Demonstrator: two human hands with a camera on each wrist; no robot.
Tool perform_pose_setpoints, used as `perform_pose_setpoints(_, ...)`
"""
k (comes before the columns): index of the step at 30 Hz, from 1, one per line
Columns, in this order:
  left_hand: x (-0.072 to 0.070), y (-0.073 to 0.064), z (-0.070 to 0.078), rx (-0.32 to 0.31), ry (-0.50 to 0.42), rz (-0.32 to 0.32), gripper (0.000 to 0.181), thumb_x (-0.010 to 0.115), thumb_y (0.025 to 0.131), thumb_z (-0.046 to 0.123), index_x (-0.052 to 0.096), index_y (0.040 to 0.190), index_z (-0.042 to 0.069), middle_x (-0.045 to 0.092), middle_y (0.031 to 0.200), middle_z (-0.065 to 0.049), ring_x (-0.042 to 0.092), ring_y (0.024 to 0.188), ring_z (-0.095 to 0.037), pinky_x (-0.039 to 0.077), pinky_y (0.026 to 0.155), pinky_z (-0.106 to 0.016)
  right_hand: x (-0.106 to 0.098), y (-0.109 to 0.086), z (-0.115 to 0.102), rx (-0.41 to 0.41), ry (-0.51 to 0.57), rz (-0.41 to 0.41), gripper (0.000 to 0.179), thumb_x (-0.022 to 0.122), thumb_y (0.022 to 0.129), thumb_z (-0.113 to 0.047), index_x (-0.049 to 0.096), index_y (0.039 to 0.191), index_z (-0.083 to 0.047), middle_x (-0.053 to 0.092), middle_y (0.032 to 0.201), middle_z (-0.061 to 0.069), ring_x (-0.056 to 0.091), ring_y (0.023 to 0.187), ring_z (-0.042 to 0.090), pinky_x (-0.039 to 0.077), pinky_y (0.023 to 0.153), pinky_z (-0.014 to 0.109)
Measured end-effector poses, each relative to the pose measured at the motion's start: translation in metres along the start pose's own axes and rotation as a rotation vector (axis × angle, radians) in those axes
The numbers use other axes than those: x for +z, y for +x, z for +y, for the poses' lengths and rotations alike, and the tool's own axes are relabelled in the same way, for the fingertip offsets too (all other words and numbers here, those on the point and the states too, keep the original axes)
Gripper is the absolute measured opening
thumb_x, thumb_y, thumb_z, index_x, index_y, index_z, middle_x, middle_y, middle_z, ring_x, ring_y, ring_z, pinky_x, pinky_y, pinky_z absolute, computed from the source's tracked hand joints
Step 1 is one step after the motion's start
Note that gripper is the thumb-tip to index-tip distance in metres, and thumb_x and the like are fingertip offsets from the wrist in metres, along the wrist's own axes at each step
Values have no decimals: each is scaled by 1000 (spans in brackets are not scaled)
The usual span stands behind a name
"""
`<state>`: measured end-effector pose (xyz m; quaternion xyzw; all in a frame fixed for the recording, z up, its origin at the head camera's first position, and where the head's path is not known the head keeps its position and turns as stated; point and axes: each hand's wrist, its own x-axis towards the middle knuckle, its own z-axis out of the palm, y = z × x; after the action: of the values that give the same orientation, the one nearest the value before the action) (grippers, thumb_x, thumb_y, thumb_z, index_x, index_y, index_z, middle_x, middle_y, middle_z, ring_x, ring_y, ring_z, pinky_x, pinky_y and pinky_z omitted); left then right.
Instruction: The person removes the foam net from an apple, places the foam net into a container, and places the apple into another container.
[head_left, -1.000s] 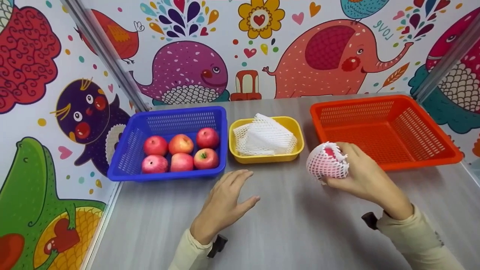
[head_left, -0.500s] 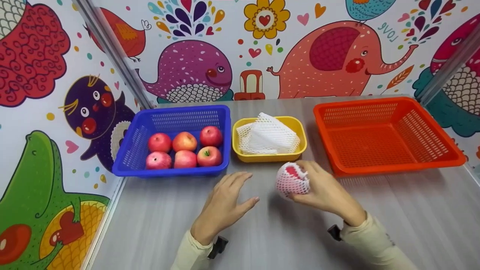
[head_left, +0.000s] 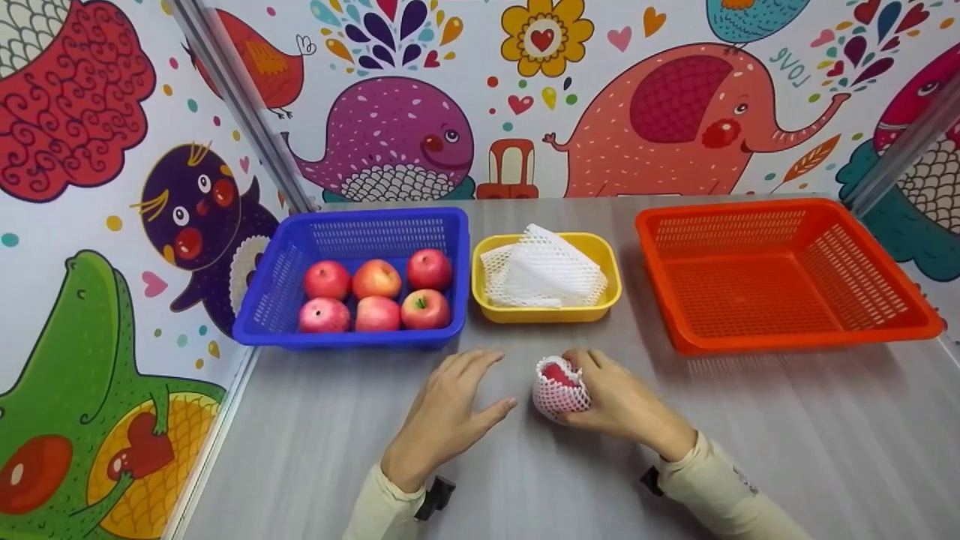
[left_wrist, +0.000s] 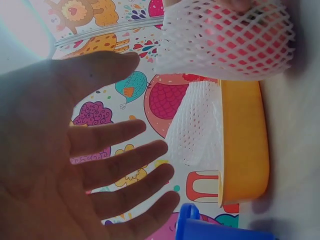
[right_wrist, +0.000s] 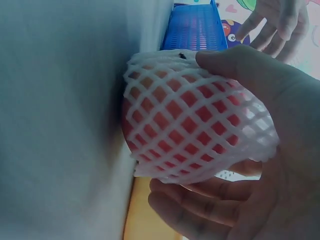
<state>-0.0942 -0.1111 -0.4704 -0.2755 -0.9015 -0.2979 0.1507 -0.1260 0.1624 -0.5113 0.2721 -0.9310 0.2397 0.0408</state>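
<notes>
In the head view my right hand [head_left: 619, 397] grips a red apple [head_left: 556, 375] wrapped in a white foam net sleeve [head_left: 559, 397], low over the grey table. The right wrist view has thumb and fingers curled round the netted apple [right_wrist: 185, 120]. My left hand [head_left: 450, 412] is held just left of it, fingers spread and straight, holding nothing; the left wrist view shows the same empty palm [left_wrist: 45, 145]. Several bare apples [head_left: 377, 280] lie in two rows in the blue basket [head_left: 352, 341]. More white foam nets [head_left: 544, 270] lie in the yellow basket [head_left: 547, 315].
An orange-red basket [head_left: 810, 341] with nothing in it stands at the right of the table [head_left: 525, 480]. The three baskets line up before a back wall [head_left: 517, 75] printed with cartoon animals. Another printed wall [head_left: 97, 225] runs along the left.
My right hand has carried the netted apple leftward and down from beside the orange-red basket to near my left hand. The left hand has hardly moved. The head view has shifted slightly.
</notes>
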Motion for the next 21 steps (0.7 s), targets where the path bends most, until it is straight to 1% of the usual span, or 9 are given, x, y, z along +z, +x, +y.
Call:
perform_pose_setpoints(3,0,0,0,-4,-1,-6,55,81,85,35,64,128,5,64,124,-7,59,115,-25,47,98,-45,-4,-3,0,-2,-33,11,79,93,63,-37,57,127,-9,59,110,7,59,96,23,53,79,43)
perform_pose_setpoints(7,-1,-2,0,-21,-3,-23,55,80,85,37,64,128,6,64,124,-6,58,115,-25,46,99,-45,-8,-5,1,-17,-59,9,81,94,63,-39,56,128,-9,60,113,5,59,99,24,53,81,45)
perform_pose_setpoints(12,0,-3,2,-37,-8,-41,54,78,87,37,64,128,5,64,125,-6,58,116,-25,46,99,-45,-9,-8,3,-35,-54,10,79,93,62,-36,57,127,-7,59,108,4,61,92,22,54,77,41)
perform_pose_setpoints(15,0,-3,2,-40,-11,-42,55,78,87,38,64,128,4,64,125,-6,58,116,-25,46,99,-45,-7,-8,5,-9,-18,13,76,91,60,-33,58,123,-7,57,105,3,60,88,19,54,74,38)
perform_pose_setpoints(21,-3,-3,1,-42,-6,-42,55,78,87,38,64,128,5,65,124,-7,58,115,-25,46,99,-45,-9,-6,7,79,90,18,72,88,60,-30,60,122,-7,56,106,2,58,88,17,54,73,37)
